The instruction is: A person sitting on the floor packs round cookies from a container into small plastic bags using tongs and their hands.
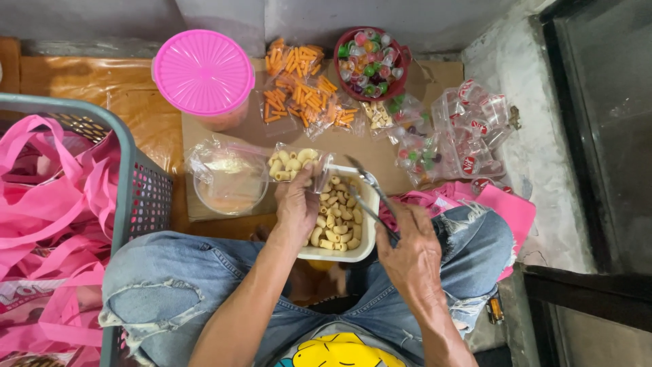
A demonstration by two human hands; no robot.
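Left hand, cardboard sheet, concrete wall

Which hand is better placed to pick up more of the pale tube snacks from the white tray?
Probably the right hand: it holds metal tongs over the white tray, while the left hand grips a small clear bag.

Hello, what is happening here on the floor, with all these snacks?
A person sits with a white tray of pale tube snacks. The left hand holds a small clear bag partly filled with them; the right hand holds metal tongs over the tray. Filled bags of orange sticks lie beyond, on cardboard.
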